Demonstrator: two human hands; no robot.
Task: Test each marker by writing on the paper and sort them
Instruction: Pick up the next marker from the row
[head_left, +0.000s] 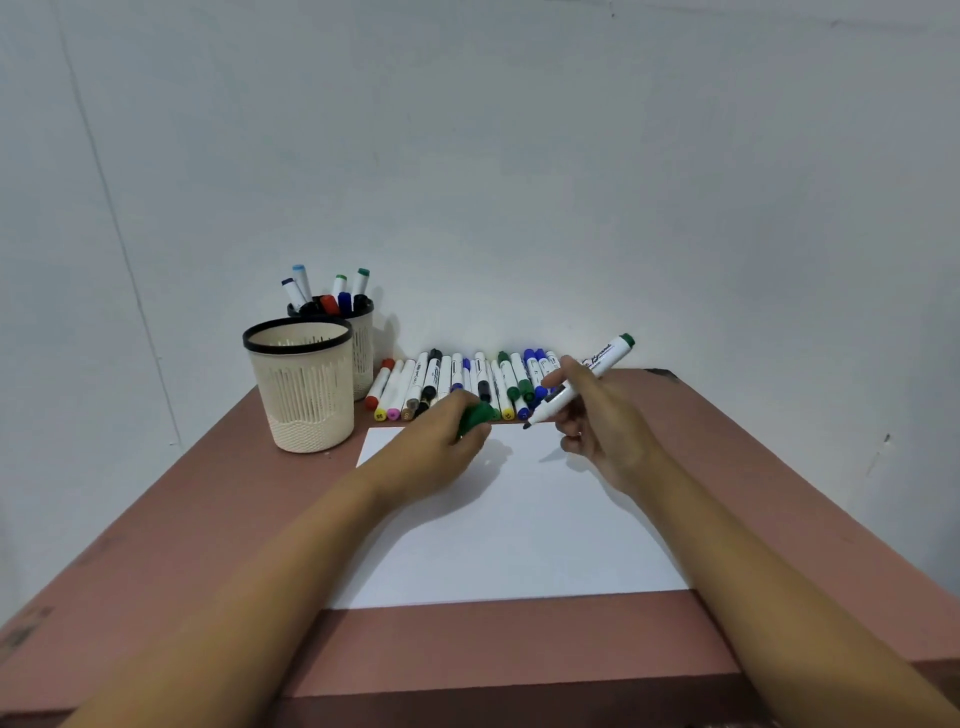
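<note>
Brown bench (218, 519) had white paper (509, 535); right hand (597, 421) gripped an uncapped green marker (587, 376), left hand (447, 441) clutched its green cap (475, 415).

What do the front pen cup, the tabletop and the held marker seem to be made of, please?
Front cup: likely moulded plastic, matt cream, with slits and a mesh pattern in its wall. Table: perhaps laminate or painted board, matt reddish brown, scuffed. Marker in the right hand: smooth white plastic, apparently, with printed lettering and a green end.
</note>
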